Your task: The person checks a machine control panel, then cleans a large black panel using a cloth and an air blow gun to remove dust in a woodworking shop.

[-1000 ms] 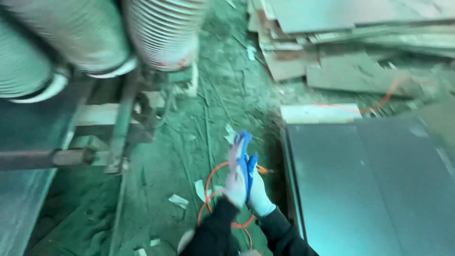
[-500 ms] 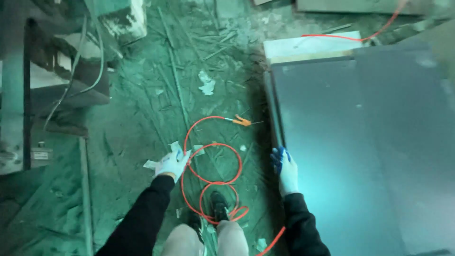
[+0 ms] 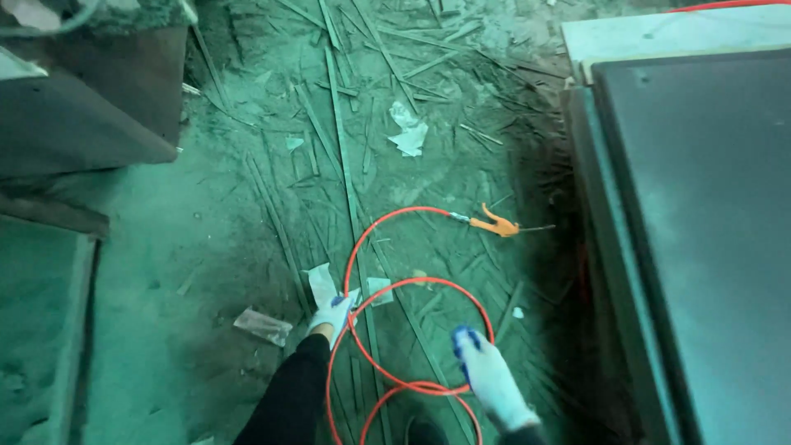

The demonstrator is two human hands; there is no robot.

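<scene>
My left hand (image 3: 332, 313), in a white glove with blue tips, hangs low over the dusty floor next to a scrap of pale paper and the red coiled hose (image 3: 412, 284). My right hand (image 3: 488, 375), gloved the same way, is held flat with fingers together above the hose loops, holding nothing. The hose runs to an orange air blow gun (image 3: 497, 224) lying on the floor near the edge of the dark panel stack (image 3: 709, 247). Whether the left fingers grip anything is unclear.
Thin wood strips and paper scraps (image 3: 409, 136) litter the green-tinted floor. A dark machine body (image 3: 91, 99) stands at the upper left. The stacked dark sheets fill the right side, with a pale board (image 3: 659, 33) behind them.
The view has dropped from the rollers to the floor. My hands, pressed together a second ago, have parted; the right hand has come away from the panel edge toward the hose.
</scene>
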